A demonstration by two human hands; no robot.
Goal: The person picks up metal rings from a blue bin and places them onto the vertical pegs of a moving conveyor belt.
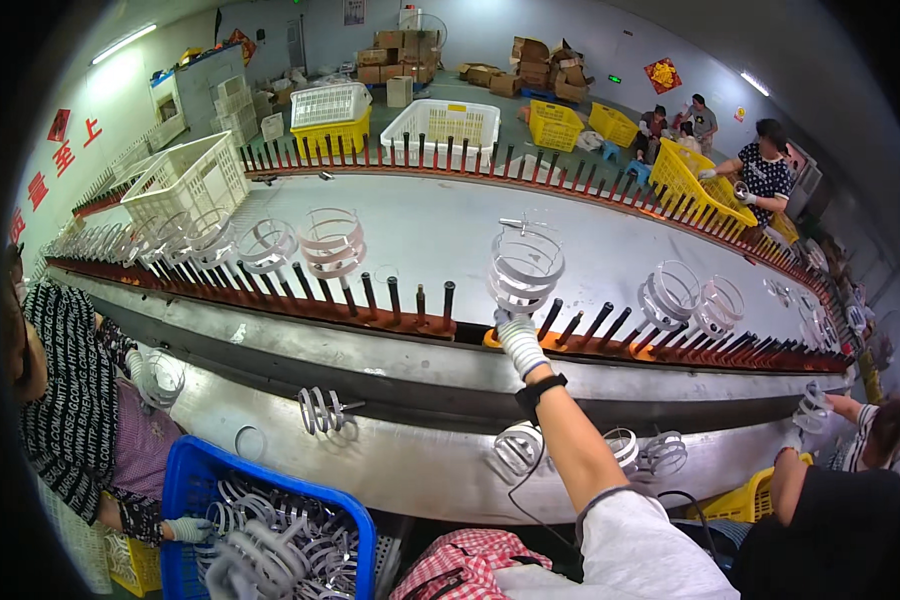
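Here, right hand (pixel 519 338), gloved, clenched around the base of a white coil (pixel 526 266), holding it upright over the near row of dark pegs (pixel 410 300). Left hand out of view. Seemingly mid-placement: seating the coil calls for lining it up with a free peg and pressing straight down. More coils (pixel 332 243) already hung along the row, others loose in the blue crate (pixel 270 530) below. Beyond, a long grey conveyor (pixel 430 225), baskets (pixel 440 125), boxes, other workers at the far side.
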